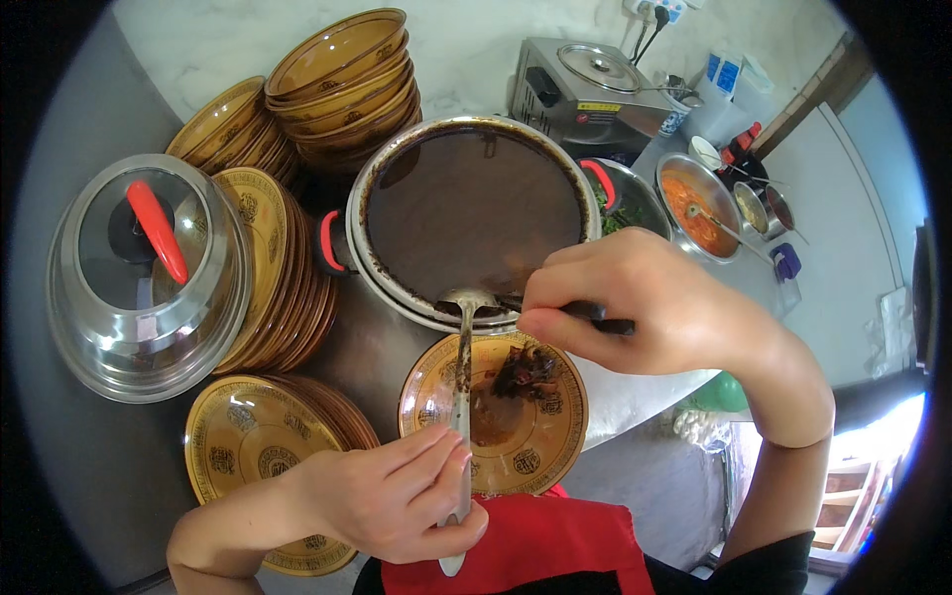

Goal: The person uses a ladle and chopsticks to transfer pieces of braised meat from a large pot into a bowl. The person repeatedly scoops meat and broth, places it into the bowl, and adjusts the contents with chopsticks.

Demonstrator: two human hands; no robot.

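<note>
My left hand (405, 494) grips the pale handle of a metal ladle (462, 372). The ladle's bowl rests at the near rim of a large pot (476, 201) of dark brown liquid. Just over that rim, my right hand (632, 305) holds dark sticks (595, 316) that look like chopsticks; their tips meet the ladle's bowl. What lies in the bowl is hard to make out. Under the ladle's handle is a patterned yellow-brown plate (424, 379) bearing a clump of dark food (525, 372) and a little brown liquid.
Stacked plates (256, 439) and a glass-and-steel lid (160, 275) with a red handle are at left. Stacked bowls (342, 82) stand behind. A pot of greens (625, 216), a basin of orange-red food (699, 208) and a steel countertop appliance (587, 89) are at right.
</note>
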